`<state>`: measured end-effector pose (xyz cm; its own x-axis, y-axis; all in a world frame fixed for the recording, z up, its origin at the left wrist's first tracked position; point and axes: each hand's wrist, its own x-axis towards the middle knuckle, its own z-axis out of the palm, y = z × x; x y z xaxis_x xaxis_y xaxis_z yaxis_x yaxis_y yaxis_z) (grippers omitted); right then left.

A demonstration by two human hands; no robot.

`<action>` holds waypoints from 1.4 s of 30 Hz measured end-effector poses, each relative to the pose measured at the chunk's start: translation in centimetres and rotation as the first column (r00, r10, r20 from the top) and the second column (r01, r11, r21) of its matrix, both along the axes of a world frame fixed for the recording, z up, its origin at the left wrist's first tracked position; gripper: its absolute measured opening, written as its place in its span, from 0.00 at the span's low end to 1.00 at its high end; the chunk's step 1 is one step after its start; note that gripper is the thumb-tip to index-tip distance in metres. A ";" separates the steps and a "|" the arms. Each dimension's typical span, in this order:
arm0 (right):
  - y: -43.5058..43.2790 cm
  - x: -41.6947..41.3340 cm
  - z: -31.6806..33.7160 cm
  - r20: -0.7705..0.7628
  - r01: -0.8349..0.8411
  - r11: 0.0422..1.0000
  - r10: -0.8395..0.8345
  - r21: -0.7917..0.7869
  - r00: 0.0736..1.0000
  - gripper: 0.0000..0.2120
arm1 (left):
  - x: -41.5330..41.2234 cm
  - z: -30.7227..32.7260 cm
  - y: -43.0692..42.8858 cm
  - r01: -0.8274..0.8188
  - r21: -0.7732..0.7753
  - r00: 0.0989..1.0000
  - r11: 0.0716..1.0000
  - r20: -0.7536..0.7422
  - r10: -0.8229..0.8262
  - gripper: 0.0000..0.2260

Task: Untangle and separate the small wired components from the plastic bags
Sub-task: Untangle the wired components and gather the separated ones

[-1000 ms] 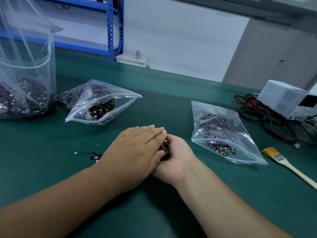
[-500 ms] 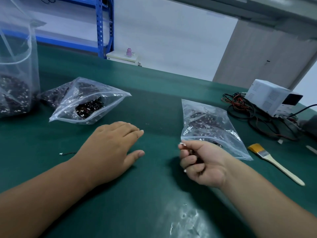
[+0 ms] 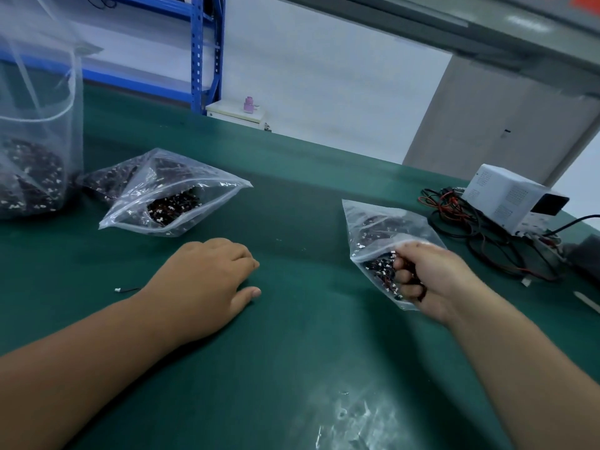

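- The right hand (image 3: 435, 280) has moved forward since half a second ago, from just short of the right bag (image 3: 386, 222) to its near mouth. The left hand (image 3: 201, 280) has stayed put.
- The right fingers (image 3: 410, 290) curl tightly round a clump of wired components (image 3: 378, 269): thin dark and red leads with small white plugs. Blur hides whether the fingertips are inside the plastic.
- The left hand lies palm down, with its fingers together and loosely bent and its thumb out to the side.
- One loose component (image 3: 125, 290) lies just beside the left wrist.
- The crinkled, clear middle bag (image 3: 175, 190) lies slumped with its mouth open, and a tall bag (image 3: 39, 131) stands at far left. Both hold dark tangles.
- Everything sits on a matte green mat (image 3: 292, 336).
- On the right are a white power supply (image 3: 506, 196) and coiled cables (image 3: 454, 216), and blue shelving (image 3: 207, 53) stands against a pale wall.
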<state>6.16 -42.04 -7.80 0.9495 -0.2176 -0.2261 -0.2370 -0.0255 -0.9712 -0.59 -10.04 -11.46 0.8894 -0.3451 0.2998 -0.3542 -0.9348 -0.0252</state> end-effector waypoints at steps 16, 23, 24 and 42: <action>2.8 -0.4 -2.0 0.172 0.041 0.407 0.289 -0.912 0.942 0.07 | 0.4 -0.1 0.9 -0.149 -0.053 0.951 0.987 0.266 0.158 0.25; 9.1 -6.0 -3.5 0.262 0.193 0.177 0.625 -0.965 0.736 0.06 | 1.0 0.4 2.7 -0.400 -0.066 0.883 0.914 0.239 0.403 0.31; 9.8 -6.1 -3.9 0.211 0.131 0.168 0.679 -0.977 0.704 0.07 | 1.1 0.4 2.9 -0.408 -0.079 0.879 0.909 0.234 0.415 0.29; 14.8 -3.3 -5.2 0.191 -0.066 0.320 0.706 -0.945 0.682 0.08 | 4.9 0.6 6.0 -0.487 -0.234 0.873 0.842 -0.153 0.463 0.07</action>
